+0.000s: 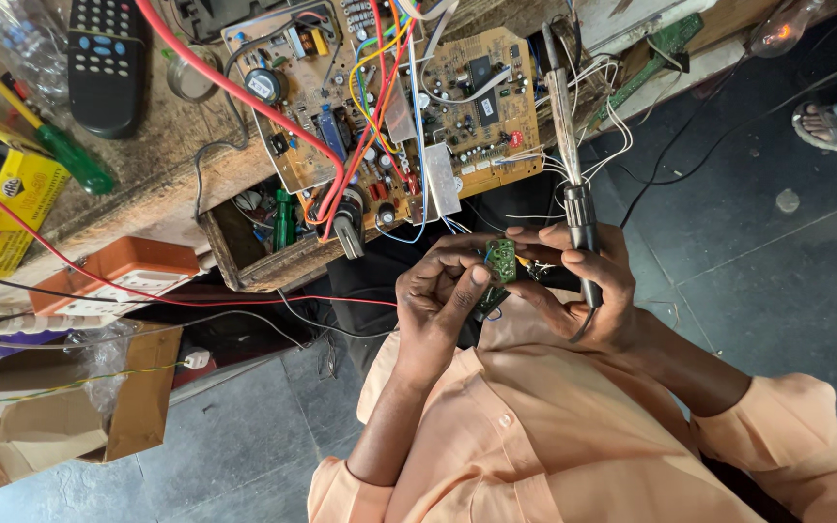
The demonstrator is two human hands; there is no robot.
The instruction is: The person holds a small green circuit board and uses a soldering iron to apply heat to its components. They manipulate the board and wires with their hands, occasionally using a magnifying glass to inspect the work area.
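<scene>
Pinched between the left hand (443, 300) and the fingertips of the right hand (588, 291) sits a small green circuit board (501, 263). That right hand also clasps a soldering iron (569, 145), pointing toward twelve o'clock. Beyond, at eleven o'clock, lies a large orange circuit board (438, 107).

A peach-orange buttoned shirt (535, 436) fills the lower middle of the frame, its long sleeves (787, 436) cuffed loosely above both bare forearms.
</scene>
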